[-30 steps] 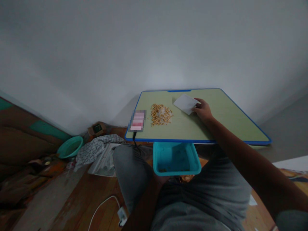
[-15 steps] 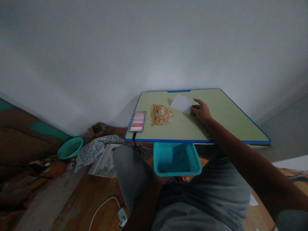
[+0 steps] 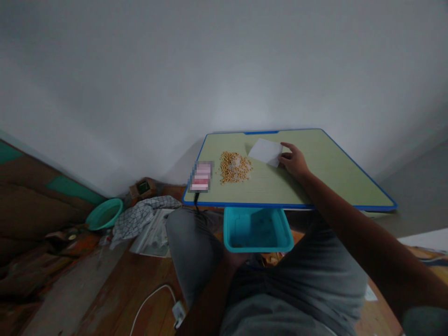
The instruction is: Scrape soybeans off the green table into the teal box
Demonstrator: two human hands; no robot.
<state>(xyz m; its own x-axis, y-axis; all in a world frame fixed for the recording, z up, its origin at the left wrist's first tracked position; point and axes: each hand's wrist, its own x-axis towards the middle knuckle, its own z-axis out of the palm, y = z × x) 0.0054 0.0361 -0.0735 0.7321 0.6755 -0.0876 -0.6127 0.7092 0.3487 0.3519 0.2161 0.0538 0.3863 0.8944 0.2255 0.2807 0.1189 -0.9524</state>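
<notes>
My right hand (image 3: 296, 161) pinches the right edge of a white card (image 3: 265, 151) lying tilted on the green table (image 3: 325, 179), its fingers closed on it. Just left of the card is a pile of yellow-brown beans (image 3: 234, 166) with some pale bits in it. A teal tray (image 3: 258, 229) sits just below the table's front edge, over my lap, with a few beans in its near left corner. My left hand (image 3: 234, 258) reaches under the tray and holds it from below, with its fingers hidden.
A pink-and-white phone (image 3: 200, 176) with a black cable lies on the table's left front corner. On the wooden floor to the left are a checked cloth (image 3: 140, 215), a green basin (image 3: 104, 214), a small box (image 3: 142, 187) and a white cable (image 3: 154, 298). A pale wall stands behind.
My right hand has slid the white card leftward, closer to the bean pile. The tray and my left hand stay where they were.
</notes>
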